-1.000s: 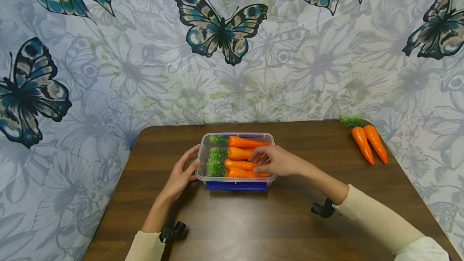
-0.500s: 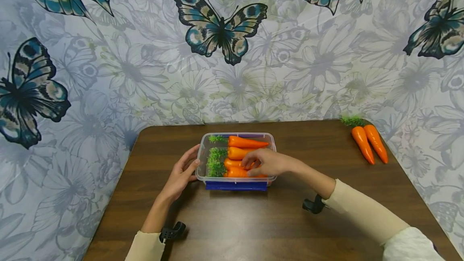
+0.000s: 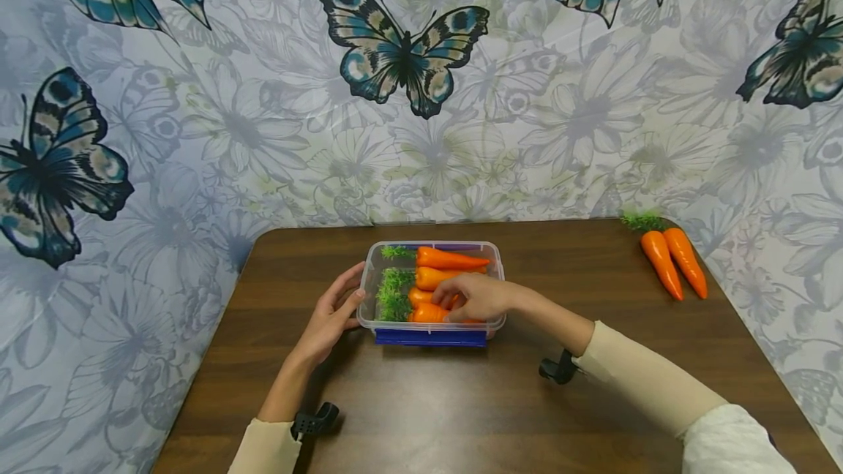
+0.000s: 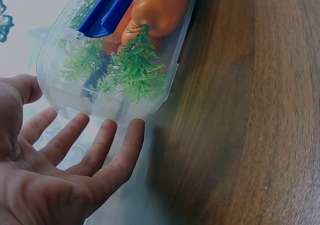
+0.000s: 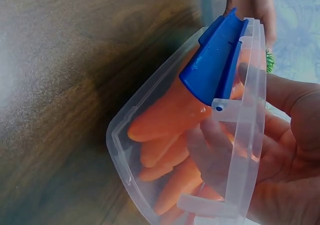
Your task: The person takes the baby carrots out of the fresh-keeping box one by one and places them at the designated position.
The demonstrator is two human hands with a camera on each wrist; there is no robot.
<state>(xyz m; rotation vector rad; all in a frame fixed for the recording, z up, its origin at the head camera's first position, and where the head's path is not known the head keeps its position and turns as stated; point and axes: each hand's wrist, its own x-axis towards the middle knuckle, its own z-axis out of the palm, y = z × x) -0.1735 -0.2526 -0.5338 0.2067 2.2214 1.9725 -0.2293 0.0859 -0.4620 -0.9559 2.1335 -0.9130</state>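
Several orange carrots point(image 3: 451, 257) with green leafy tops lie side by side in a clear plastic food container point(image 3: 495, 250) with blue clips. My left hand point(image 3: 332, 315) is at the container's left end, its fingers spread and fingertips right at the wall; in the left wrist view the palm shows behind them. My right hand point(image 3: 479, 297) reaches inside from the right, thumb and loosely bent fingers over the front carrots point(image 3: 428, 313), partly covering them. Through the clear wall, the right wrist view shows those fingers point(image 5: 212, 142) among the carrots.
Two more carrots point(image 3: 661, 265) with a green top lie at the table's far right corner. The brown wooden table point(image 3: 421, 401) meets a butterfly-patterned cloth point(image 3: 566, 130) at its back edge. A blue clip point(image 3: 431, 338) hangs down the container's front.
My right hand has slid left along the carrots in the container, which stay where they were. The left hand keeps its place at the container's end.
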